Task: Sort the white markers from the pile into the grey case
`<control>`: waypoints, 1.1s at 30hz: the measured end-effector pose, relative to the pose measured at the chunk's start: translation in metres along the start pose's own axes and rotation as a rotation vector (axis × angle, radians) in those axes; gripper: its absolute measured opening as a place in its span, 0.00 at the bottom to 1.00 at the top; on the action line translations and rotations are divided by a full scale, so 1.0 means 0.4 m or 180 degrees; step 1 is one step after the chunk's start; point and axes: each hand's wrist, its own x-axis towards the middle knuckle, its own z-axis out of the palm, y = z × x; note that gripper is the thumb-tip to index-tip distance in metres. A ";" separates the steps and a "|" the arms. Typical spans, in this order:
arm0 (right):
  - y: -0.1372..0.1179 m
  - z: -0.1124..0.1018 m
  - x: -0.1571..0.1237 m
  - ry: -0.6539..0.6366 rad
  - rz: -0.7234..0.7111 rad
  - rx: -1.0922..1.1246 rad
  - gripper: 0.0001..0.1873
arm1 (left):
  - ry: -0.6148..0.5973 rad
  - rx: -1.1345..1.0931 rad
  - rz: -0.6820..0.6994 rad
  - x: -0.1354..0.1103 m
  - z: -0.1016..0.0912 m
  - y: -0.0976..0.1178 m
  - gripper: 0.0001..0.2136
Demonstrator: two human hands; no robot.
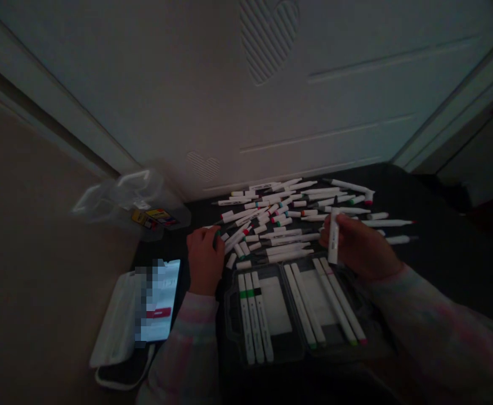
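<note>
My right hand point(362, 247) is closed round a white marker point(334, 239), held nearly upright with its dark nib at the top and no cap on it. At the left edge of the pile, my left hand point(205, 261) is curled, with a small green-ended marker cap point(217, 232) at its fingertips, partly hidden. Loose white markers point(288, 239), many uncapped, and separate caps point(244, 247) lie scattered beyond both hands. Nearer to me, an open clear case point(299, 343) holds three markers point(252, 320) in its left half and several more point(305, 309) in its right half.
An empty clear plastic container point(162, 197) with a colourful label stands at the back left. A lit phone point(162, 304) leans on a white object point(117, 320) with a white cable point(122, 387). A white panel point(229, 112) with heart reliefs rises behind the dark tabletop point(440, 270).
</note>
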 end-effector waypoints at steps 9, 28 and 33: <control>-0.010 0.002 -0.002 -0.0071 -0.0089 0.0159 0.09 | -0.0207 0.0159 0.0041 0.006 0.016 -0.031 0.13; -0.083 -0.048 0.053 0.0610 -0.1058 0.1494 0.10 | 0.0115 0.0525 0.1324 0.053 -0.027 0.037 0.09; -0.097 -0.078 0.069 0.0780 -0.1253 0.1625 0.09 | -0.0704 0.0454 0.1794 0.102 -0.004 0.122 0.08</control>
